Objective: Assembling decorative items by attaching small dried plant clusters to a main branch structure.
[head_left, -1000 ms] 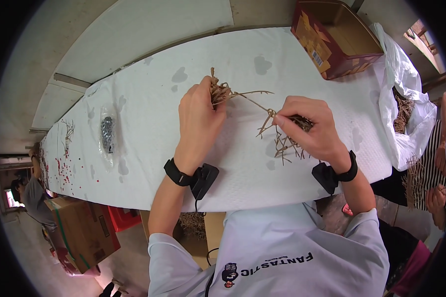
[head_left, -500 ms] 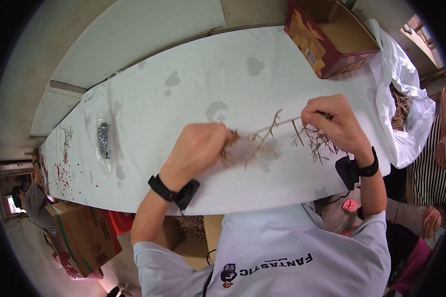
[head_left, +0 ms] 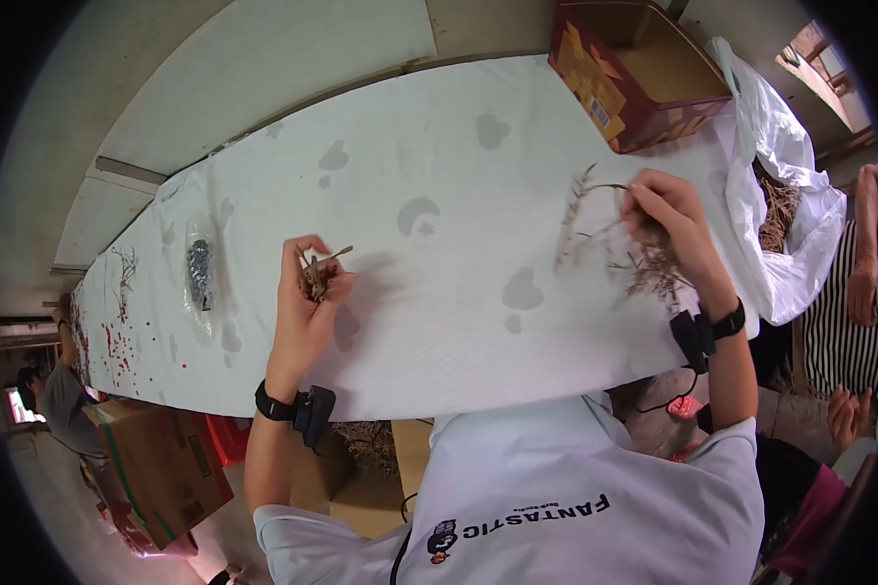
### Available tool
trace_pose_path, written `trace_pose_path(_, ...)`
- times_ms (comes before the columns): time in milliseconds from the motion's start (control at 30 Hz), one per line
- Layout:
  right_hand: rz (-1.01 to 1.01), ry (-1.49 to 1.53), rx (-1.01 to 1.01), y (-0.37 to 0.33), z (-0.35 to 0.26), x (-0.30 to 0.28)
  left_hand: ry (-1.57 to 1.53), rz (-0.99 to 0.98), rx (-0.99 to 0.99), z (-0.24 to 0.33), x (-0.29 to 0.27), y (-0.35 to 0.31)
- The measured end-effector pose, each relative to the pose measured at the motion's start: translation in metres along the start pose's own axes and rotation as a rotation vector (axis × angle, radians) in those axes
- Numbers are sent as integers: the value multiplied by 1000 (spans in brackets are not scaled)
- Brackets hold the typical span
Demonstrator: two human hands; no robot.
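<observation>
My left hand (head_left: 307, 292) is closed around a small bundle of brown twigs (head_left: 316, 279), whose cut ends poke out between thumb and fingers above the white cloth. To the right, my right hand (head_left: 668, 219) grips a thin branched twig (head_left: 578, 210) near its end. Its side shoots hang down to the left of the fingers and below them, slightly blurred. Both hands are held above the table (head_left: 439, 322), well apart from each other.
A dark red box (head_left: 595, 88) stands at the far right, beside a white bag (head_left: 766, 117) of twigs. A clear-wrapped dark packet (head_left: 201, 273) and scattered red bits (head_left: 117, 346) lie on the left. Cardboard boxes (head_left: 161, 468) stand below the near edge. Other people are at both sides.
My hands have moved apart: the left has gone left with its bundle and turned upward. My right hand has shifted slightly up and right, and the twig in it no longer reaches toward the left hand.
</observation>
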State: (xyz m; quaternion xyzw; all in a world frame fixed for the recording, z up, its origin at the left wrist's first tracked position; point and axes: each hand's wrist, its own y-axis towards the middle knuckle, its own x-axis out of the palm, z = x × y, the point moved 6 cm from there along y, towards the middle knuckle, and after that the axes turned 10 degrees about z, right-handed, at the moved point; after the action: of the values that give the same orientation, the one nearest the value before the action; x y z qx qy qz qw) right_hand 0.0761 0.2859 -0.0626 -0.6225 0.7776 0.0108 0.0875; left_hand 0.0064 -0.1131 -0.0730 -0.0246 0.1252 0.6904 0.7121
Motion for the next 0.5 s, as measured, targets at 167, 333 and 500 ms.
trace_pose_path(167, -151, 393, 176, 11, 5, 57, 72, -255, -145, 13, 40, 2)
trace_pose_path(333, -207, 428, 217, 13, -5, 88, 89, -356, -213, 23, 67, -2)
trace_pose_path(500, -162, 391, 236, 15, -2, 104, -252, -349, -220, 36, 79, 4)
